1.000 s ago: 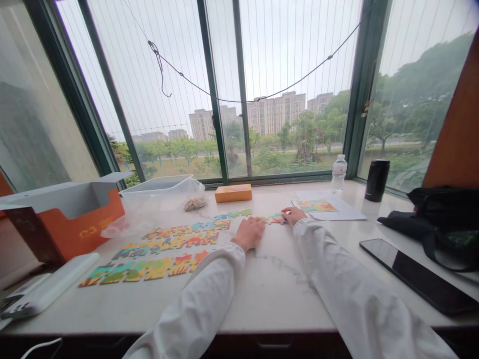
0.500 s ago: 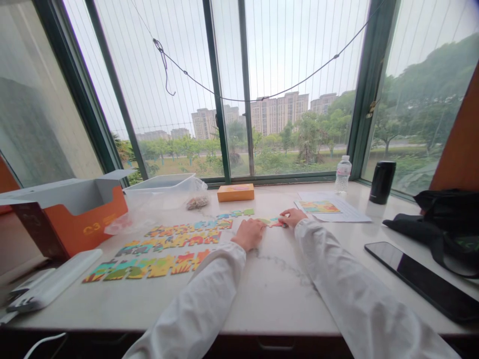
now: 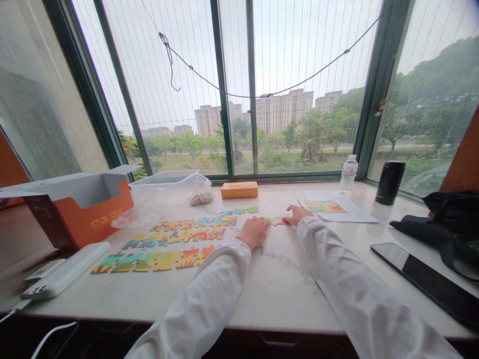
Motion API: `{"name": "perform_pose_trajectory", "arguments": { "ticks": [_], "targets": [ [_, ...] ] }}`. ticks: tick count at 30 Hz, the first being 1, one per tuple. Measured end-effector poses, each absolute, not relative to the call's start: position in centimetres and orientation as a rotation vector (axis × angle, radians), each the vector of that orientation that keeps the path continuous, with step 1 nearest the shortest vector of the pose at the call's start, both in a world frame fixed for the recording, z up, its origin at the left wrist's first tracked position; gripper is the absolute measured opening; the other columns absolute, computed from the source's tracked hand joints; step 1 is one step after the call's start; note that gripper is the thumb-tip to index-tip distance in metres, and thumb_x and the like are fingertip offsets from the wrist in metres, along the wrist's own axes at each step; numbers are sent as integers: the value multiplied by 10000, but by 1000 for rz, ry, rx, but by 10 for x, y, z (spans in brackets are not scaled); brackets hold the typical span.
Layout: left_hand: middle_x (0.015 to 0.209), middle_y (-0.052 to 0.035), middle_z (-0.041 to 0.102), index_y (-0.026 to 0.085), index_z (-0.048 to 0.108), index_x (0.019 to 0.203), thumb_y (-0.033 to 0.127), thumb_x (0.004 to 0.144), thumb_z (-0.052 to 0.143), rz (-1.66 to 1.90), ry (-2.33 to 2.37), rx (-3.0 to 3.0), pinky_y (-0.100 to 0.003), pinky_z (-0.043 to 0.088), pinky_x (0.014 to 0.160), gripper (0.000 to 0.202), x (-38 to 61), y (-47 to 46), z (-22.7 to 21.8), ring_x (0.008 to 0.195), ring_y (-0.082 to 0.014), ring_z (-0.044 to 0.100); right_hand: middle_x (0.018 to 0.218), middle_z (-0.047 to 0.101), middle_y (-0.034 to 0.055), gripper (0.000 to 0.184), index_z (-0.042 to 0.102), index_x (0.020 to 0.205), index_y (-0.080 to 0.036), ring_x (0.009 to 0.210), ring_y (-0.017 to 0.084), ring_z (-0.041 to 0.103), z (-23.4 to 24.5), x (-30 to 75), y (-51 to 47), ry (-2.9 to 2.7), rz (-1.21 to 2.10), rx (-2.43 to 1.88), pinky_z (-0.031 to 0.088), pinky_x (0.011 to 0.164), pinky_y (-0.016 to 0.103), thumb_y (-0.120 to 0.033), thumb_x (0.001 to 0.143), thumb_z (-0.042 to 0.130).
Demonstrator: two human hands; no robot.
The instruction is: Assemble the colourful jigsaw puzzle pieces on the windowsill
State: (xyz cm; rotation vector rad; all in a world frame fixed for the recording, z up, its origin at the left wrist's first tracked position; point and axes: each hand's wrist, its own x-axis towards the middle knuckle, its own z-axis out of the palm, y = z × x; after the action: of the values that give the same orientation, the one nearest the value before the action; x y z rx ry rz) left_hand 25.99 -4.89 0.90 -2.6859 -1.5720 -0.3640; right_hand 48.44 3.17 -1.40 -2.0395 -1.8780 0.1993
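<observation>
Small colourful jigsaw pieces point(image 3: 276, 220) lie joined in a short strip on the table between my two hands. My left hand point(image 3: 254, 232) is curled, its fingertips on the left end of this strip, partly hiding it. At the other end is my right hand point(image 3: 298, 215), with the index finger raised apart from the finger or thumb that touches the red piece. To the left lie rows of joined jigsaw pieces point(image 3: 164, 259), with gaps between the rows. A short blue and green run of pieces point(image 3: 239, 211) sits behind my left hand.
An orange box point(image 3: 239, 190), a clear plastic tub point(image 3: 164, 180) and an open orange carton point(image 3: 93, 214) stand behind and left. On the right are a printed picture sheet point(image 3: 325, 206), a water bottle point(image 3: 349, 173), a black tumbler point(image 3: 389, 183), a phone point(image 3: 422, 279) and a black bag point(image 3: 449, 224).
The view has shifted slightly, so the scene sits further right. My right hand's index finger has lifted away from the pieces. My left hand stays on the strip's left end.
</observation>
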Motion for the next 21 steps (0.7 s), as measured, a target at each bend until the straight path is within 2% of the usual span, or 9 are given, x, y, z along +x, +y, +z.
{"name": "perform_pose_trajectory", "arguments": {
  "ticks": [4, 8, 11, 13, 17, 21],
  "targets": [
    [1272, -66, 675, 264, 694, 1220, 214, 964, 411, -349, -1548, -2684, -402, 472, 987, 385, 260, -48, 8, 1120, -260, 608, 1094, 723, 87, 487, 680, 1139, -244, 1062, 263, 647, -19, 485, 33, -1888, 230, -1972, 478, 851, 336, -472, 715, 758],
    [1256, -72, 675, 273, 691, 1207, 206, 962, 414, -355, -1577, -2684, -405, 459, 1001, 376, 261, -48, 7, 1124, -253, 599, 889, 727, 18, 369, 701, 1059, -240, 856, 185, 667, -23, 482, 33, -1886, 270, -1870, 465, 734, 267, -367, 714, 738],
    [1241, -81, 676, 264, 690, 1199, 207, 951, 427, -362, -1599, -2675, -408, 448, 1016, 366, 261, -50, 6, 1134, -255, 585, 774, 684, -15, 296, 704, 1027, -255, 748, 157, 637, -27, 480, 31, -1844, 219, -1741, 436, 674, 258, -303, 736, 677],
    [1235, -100, 673, 247, 692, 1194, 222, 953, 421, -381, -1587, -2674, -424, 453, 1005, 363, 262, -51, 2, 1130, -270, 581, 709, 644, -25, 261, 702, 998, -262, 701, 160, 615, -32, 481, 32, -1806, 173, -1667, 427, 661, 269, -337, 754, 646],
    [1245, -134, 657, 210, 670, 1243, 219, 935, 426, -399, -1571, -2672, -459, 473, 968, 393, 262, -52, -3, 1127, -304, 578, 624, 585, -38, 234, 693, 885, -245, 626, 169, 590, -39, 485, 38, -1822, 206, -1657, 419, 641, 290, -340, 673, 667],
    [1273, -115, 656, 211, 654, 1273, 194, 919, 430, -534, -1598, -2600, -438, 462, 994, 419, 256, -50, 9, 1155, -286, 574, 673, 602, -14, 307, 681, 946, -247, 646, 192, 604, -34, 484, 38, -1720, 98, -1572, 441, 680, 319, -459, 737, 605]
  ]
}}
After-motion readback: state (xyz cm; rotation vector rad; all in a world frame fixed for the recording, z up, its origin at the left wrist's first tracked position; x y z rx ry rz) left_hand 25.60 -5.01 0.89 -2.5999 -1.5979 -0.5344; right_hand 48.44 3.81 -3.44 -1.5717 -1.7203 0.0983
